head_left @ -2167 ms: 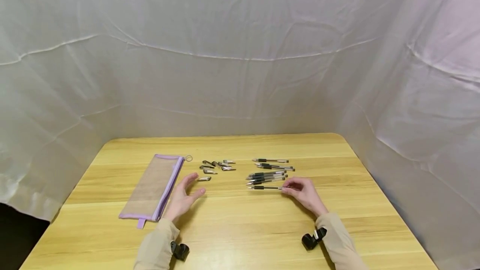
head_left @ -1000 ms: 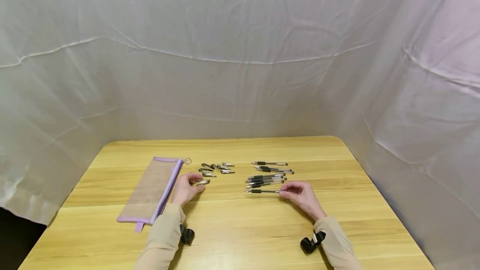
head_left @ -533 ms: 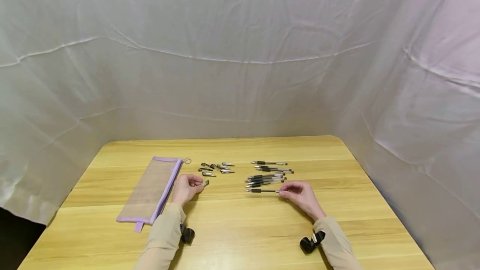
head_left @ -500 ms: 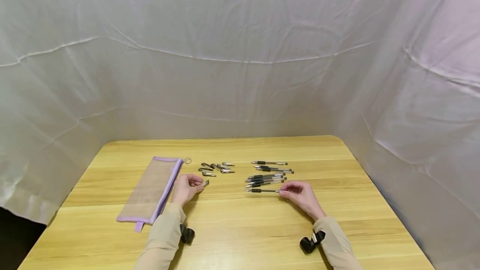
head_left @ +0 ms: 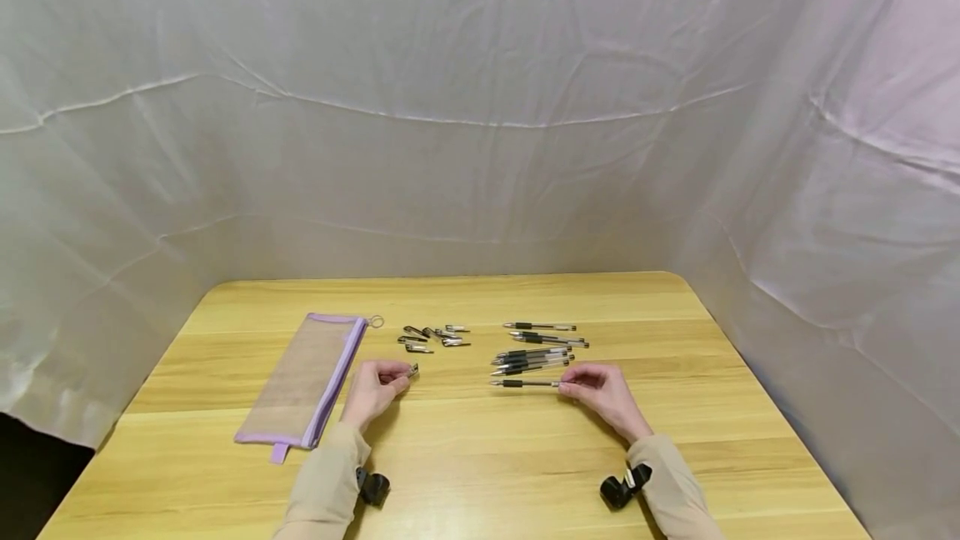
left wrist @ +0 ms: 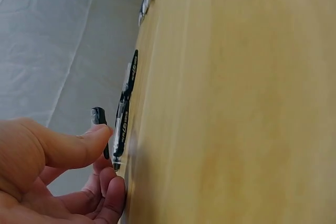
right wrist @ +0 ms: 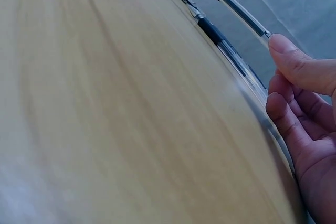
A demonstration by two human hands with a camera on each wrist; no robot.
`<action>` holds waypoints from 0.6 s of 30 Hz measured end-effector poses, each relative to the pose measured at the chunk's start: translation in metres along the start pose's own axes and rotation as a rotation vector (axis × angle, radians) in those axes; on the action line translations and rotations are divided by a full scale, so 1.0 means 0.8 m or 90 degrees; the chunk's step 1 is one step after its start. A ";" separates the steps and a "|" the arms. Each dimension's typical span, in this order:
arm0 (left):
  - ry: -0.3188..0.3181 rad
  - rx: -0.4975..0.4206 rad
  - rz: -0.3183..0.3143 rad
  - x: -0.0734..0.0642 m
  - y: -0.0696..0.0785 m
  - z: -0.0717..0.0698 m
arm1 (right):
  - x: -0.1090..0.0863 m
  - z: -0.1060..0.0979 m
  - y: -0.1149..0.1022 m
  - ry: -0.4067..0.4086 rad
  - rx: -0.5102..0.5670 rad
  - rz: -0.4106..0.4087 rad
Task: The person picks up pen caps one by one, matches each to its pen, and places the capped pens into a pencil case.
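Between thumb and fingers my left hand pinches a small pen cap; in the left wrist view the cap's dark end pokes up past the thumb. More pen caps lie in a loose cluster just beyond that hand. My right hand pinches the rear end of an uncapped gel pen, its tip pointing left. The right wrist view shows that pen raised off the table, its dark grip at the far end. Several uncapped pens lie behind it, tips to the left.
A mesh pouch with purple edging and a zipper lies to the left of my left hand. Its ring sits at the far corner. Pale fabric hangs behind the wooden table and at both sides.
My left hand has reached in, taken a pen cap from the near side of the cluster, and drawn it slightly toward me. My right hand keeps its pinch on the pen, almost still.
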State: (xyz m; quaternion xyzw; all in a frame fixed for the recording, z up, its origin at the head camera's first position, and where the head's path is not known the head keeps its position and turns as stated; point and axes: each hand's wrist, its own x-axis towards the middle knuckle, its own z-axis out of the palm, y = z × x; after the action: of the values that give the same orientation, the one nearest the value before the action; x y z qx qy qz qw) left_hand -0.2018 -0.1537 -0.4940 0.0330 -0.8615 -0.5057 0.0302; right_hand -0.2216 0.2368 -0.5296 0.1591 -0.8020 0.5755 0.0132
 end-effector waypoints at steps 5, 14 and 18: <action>-0.008 -0.054 -0.024 -0.009 -0.002 0.001 | 0.000 0.001 0.002 -0.003 -0.011 -0.001; -0.018 -0.090 -0.041 -0.026 -0.001 -0.001 | -0.002 0.005 -0.004 -0.017 -0.003 0.002; -0.035 -0.112 -0.059 -0.031 0.001 0.000 | -0.002 0.009 -0.005 -0.027 0.010 0.006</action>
State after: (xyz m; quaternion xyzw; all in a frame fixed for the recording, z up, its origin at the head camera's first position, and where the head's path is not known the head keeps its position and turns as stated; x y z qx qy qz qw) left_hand -0.1774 -0.1516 -0.4939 0.0563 -0.8117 -0.5812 -0.0140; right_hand -0.2181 0.2293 -0.5286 0.1680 -0.7981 0.5786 -0.0078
